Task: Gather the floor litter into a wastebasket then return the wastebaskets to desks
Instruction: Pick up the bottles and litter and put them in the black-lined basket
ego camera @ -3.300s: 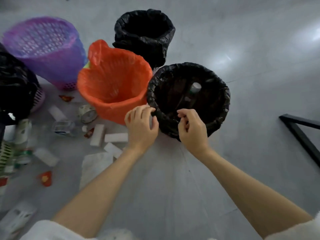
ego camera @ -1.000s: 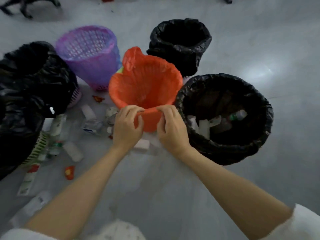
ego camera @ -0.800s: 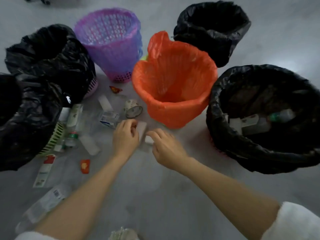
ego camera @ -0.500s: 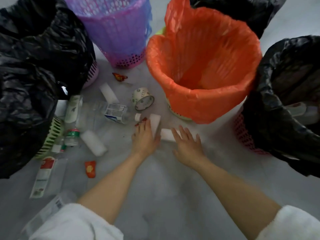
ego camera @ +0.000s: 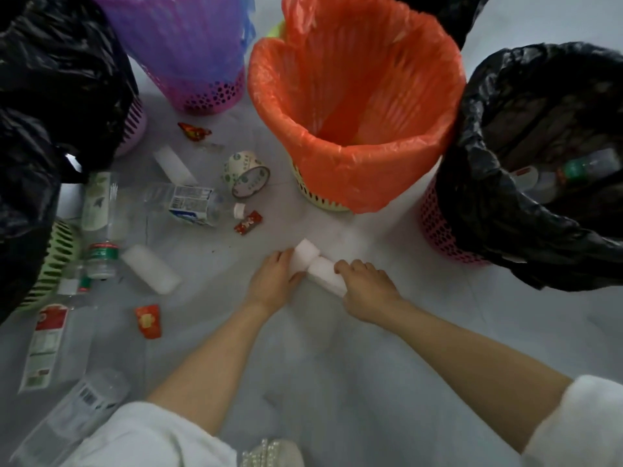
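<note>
My left hand (ego camera: 272, 281) is closed on a white foam block (ego camera: 305, 256) low over the grey floor. My right hand (ego camera: 365, 291) is closed on a second white foam block (ego camera: 325, 274) that touches the first. Just beyond them stands the orange-lined wastebasket (ego camera: 357, 183), which looks empty. The black-lined wastebasket (ego camera: 472, 203) on the right holds bottles and other litter. More litter lies to the left: a clear plastic bottle (ego camera: 183, 205), a paper cup (ego camera: 246, 173), red wrappers (ego camera: 248, 223) and two further white blocks (ego camera: 150, 274).
A purple-lined basket (ego camera: 195, 62) stands at the back. Black-bagged baskets (ego camera: 50, 96) crowd the left edge, one over a green basket (ego camera: 62, 261). More bottles (ego camera: 97, 230) and a label (ego camera: 45, 345) lie at the lower left.
My hands left the basket rims and dropped to the floor. Half a second ago they lay flat on the two white blocks; now each grips one, drawn back toward me.
</note>
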A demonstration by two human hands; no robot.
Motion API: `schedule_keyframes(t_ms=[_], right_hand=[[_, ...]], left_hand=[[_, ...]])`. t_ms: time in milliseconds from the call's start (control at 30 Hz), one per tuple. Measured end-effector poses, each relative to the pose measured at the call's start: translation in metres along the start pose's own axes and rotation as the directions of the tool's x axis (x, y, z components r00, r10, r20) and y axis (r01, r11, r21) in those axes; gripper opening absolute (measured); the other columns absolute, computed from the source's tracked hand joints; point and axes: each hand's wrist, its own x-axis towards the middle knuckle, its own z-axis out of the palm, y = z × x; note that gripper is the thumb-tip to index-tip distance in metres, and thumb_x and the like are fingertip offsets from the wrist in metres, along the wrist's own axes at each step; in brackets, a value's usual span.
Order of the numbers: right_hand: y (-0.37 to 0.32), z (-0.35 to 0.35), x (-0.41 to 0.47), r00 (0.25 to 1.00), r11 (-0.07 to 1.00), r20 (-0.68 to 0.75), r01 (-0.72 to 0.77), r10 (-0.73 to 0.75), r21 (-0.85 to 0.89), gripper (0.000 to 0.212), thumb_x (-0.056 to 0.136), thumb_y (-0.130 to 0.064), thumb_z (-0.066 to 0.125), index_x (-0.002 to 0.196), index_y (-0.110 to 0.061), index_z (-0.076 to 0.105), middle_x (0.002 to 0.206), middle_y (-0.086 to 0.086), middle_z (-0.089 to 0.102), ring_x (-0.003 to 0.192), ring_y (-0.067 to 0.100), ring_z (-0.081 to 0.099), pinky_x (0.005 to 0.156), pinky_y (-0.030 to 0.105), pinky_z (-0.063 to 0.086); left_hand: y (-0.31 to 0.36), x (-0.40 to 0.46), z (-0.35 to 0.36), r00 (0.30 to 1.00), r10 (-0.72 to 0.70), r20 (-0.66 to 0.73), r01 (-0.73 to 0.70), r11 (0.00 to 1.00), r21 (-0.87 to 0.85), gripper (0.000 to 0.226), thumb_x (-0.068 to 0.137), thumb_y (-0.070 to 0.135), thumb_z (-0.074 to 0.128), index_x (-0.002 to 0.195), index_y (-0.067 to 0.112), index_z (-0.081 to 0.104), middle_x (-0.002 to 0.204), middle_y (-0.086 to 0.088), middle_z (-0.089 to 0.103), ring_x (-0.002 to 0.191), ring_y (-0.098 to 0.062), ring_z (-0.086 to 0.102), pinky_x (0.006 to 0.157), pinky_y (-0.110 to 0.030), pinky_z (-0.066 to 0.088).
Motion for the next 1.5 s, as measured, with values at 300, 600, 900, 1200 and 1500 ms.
schedule_keyframes(t_ms=[300,600,900,1200,1500], right_hand=[[0.035,-0.097,-0.071,0.934,0.981,-0.326,0.177,-0.144,0.074,0.036,0.090,-0.022,0.048,0.124,-0.012,0.057,0.119,0.010,0.056,0.106,0.030,0.056,0.084,0.036,0.047],[0.077,-0.190,-0.129,0.361,0.854,-0.928,0.450,0.094,0.261,0.030,0.088,-0.023,0.049,0.103,0.000,0.061,0.099,0.001,0.055,0.081,0.001,0.050,0.077,0.008,0.042],[0.151,-0.194,-0.137,0.327,0.682,-0.699,0.185,0.636,0.707,0.029,0.095,-0.024,0.049,0.115,-0.005,0.054,0.117,0.005,0.048,0.105,0.016,0.048,0.087,0.015,0.038],[0.131,-0.177,-0.123,0.407,0.833,-0.801,0.149,0.440,0.533,0.029,0.096,-0.012,0.042,0.118,-0.005,0.059,0.117,0.009,0.062,0.113,0.024,0.053,0.100,0.039,0.043],[-0.001,-0.159,-0.067,0.415,0.864,-0.893,0.499,-0.172,0.065,0.031,0.085,-0.012,0.041,0.102,0.000,0.064,0.097,0.014,0.065,0.090,0.025,0.058,0.081,0.031,0.043]], left_hand=[[0.081,-0.023,-0.037,0.947,0.171,-0.271,-0.181,0.984,-0.010,0.050,0.086,0.027,0.050,0.128,0.000,0.053,0.121,-0.021,0.056,0.104,-0.040,0.059,0.084,-0.045,0.051],[0.173,-0.051,-0.086,0.370,0.717,-0.590,-0.604,0.669,0.434,0.021,0.081,0.017,0.062,0.098,0.006,0.061,0.099,-0.013,0.071,0.081,-0.030,0.069,0.070,-0.037,0.056],[0.294,-0.027,-0.129,0.444,0.636,-0.631,-0.606,0.732,0.311,0.030,0.086,0.025,0.058,0.111,0.012,0.046,0.112,-0.016,0.059,0.098,-0.031,0.059,0.085,-0.040,0.052],[0.276,-0.018,-0.110,0.788,0.447,-0.422,-0.371,0.893,0.254,0.052,0.093,0.041,0.040,0.141,0.020,0.041,0.150,-0.007,0.034,0.141,-0.025,0.028,0.117,-0.050,0.017],[0.109,-0.036,-0.150,0.671,0.461,-0.581,-0.281,0.883,0.377,0.040,0.080,0.025,0.046,0.114,0.009,0.059,0.116,-0.012,0.063,0.107,-0.031,0.061,0.089,-0.040,0.046]])
